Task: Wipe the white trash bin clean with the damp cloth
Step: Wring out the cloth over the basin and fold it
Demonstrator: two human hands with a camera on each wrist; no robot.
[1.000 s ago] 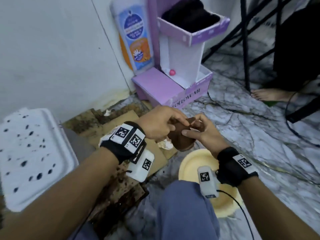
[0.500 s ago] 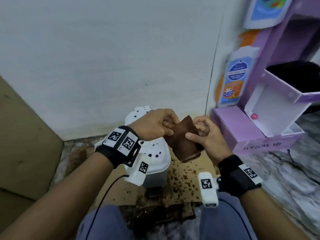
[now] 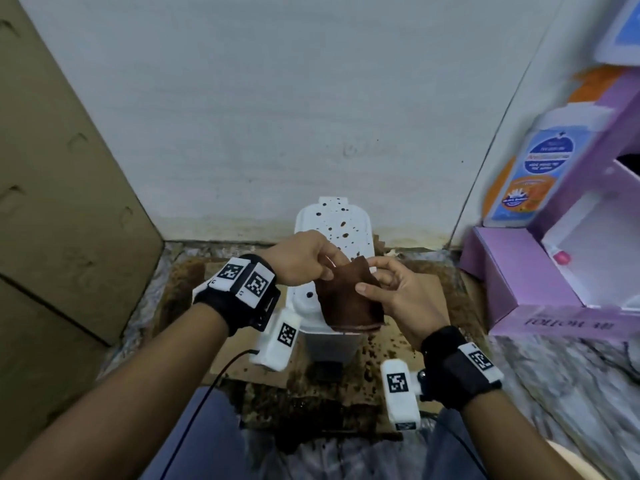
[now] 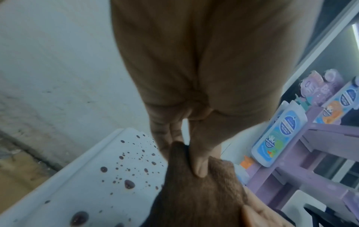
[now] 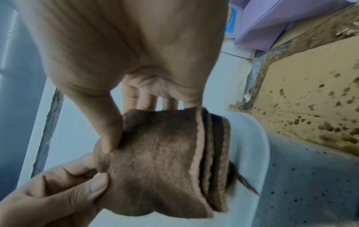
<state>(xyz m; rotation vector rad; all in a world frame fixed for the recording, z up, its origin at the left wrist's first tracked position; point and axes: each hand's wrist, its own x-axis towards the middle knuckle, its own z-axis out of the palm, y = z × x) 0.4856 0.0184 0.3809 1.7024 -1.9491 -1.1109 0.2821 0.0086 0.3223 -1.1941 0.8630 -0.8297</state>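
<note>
Folded brown cloth (image 3: 349, 299) pinched by left hand (image 3: 304, 259) and right hand (image 3: 398, 292), apparently just above spattered bin lid (image 3: 332, 220).

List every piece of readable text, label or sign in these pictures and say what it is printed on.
"FOLLOW ME": on the front of the purple box, blurred but legible in the head view.
Blue and orange labels on the white bottle: there is print, too blurred to read in any view.
Square black-and-white marker codes on the wrist bands: patterns, no words.
White trash bin, brown cloth: no text.
</note>
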